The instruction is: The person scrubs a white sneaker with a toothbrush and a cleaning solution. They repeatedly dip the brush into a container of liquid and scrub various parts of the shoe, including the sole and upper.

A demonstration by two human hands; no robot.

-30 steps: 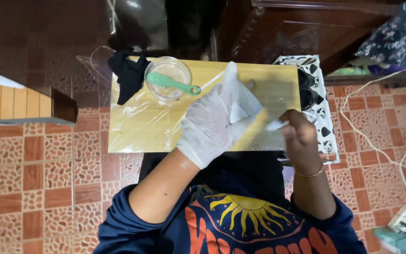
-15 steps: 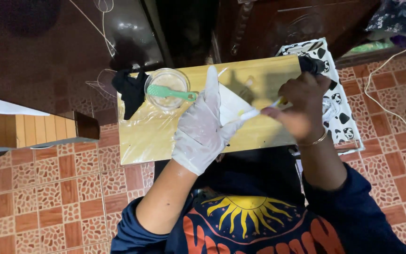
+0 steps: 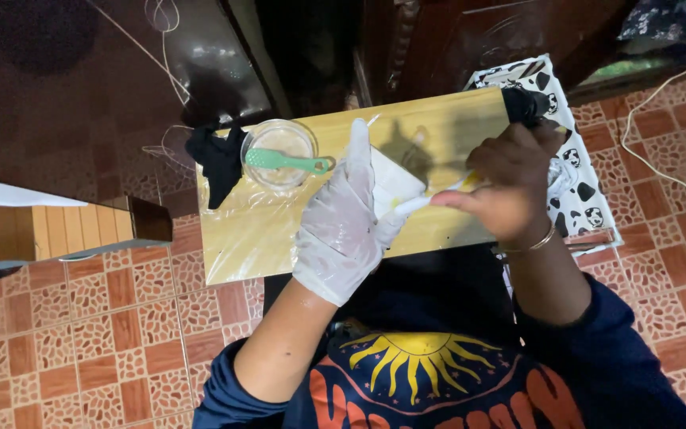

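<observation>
Here gloved left hand (image 3: 343, 218) lay flat, open, pinning white paper square (image 3: 393, 184) on wooden board (image 3: 438, 119); bare right hand (image 3: 510, 191) pinched thin white brush (image 3: 414, 205) pointing left toward it.

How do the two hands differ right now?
The left hand wears a white glove; the right hand is bare, with a bangle at the wrist. The left lies flat, pressing on a white sheet; the right pinches a thin white tool. Both are over the wooden board.

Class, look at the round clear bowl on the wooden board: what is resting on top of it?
A green utensil lies across the clear bowl. What the bowl holds beneath it is too faint to tell.
</observation>
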